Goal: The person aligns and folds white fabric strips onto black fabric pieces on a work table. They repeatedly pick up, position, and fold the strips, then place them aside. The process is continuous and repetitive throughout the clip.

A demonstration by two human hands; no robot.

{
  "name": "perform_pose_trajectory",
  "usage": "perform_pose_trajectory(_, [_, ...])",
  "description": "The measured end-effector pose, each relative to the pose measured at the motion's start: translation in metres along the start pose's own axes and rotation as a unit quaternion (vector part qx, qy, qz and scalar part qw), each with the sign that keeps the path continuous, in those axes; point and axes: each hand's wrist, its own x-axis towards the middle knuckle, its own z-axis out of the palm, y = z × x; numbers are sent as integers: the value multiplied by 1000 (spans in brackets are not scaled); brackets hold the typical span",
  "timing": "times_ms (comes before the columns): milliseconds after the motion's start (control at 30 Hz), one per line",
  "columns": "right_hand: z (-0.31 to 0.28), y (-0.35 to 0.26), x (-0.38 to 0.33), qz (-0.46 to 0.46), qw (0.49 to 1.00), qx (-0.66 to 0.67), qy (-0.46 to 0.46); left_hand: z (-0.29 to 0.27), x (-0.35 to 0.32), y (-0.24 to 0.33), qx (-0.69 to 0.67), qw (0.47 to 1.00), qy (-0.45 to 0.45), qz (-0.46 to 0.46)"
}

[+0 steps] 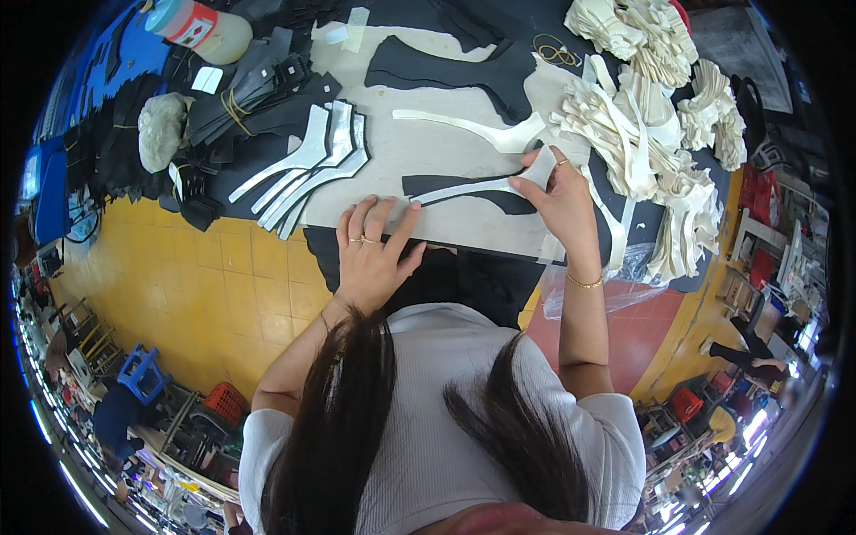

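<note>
Seated at a pale work table (pixel 446 152), with both hands on one black cut piece (pixel 499 198) that lies near the front edge. Left hand (pixel 373 254) laid flat, fingers spread and released, pressing down the left tip of the piece and gripping nothing. Right hand (pixel 560 198) raised a little at the right end, thumb and fingers pinching the wide end of a long white strip (pixel 481 185). Strip running leftward along the top of the black piece, already lying down on it for most of the length, only the held end lifted. Seemingly a laying of white lining onto black parts, and for this one piece about half done: left part down, right end not yet down.

Finished work probably the fan of pieces with silver-white faces (pixel 308 174) to the left, touching one another, a small number only. Beyond them bundles of black parts (pixel 241 102) tied with bands. To the right a big heap of white strips (pixel 660 116), well larger than the finished fan, so much work judged to be left. One more white strip (pixel 481 132) waiting loose in the table middle, another black piece (pixel 464 71) behind it. Spool-like container (pixel 201 27) at the far left corner, untouched
</note>
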Motion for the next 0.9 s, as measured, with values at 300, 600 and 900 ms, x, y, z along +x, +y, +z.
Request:
perform_pose_trajectory(300, [4,-3,-3,-8,999,-32,6,1,1,1,-1,1000,-7,0])
perform_pose_trajectory(600, [13,-2,-9,-65,993,-94,27,-4,4,3,-9,1000,-14,-4])
perform_pose_trajectory(900, [20,3,-13,-106,985,-96,96,20,39,60,-132,985,-47,104])
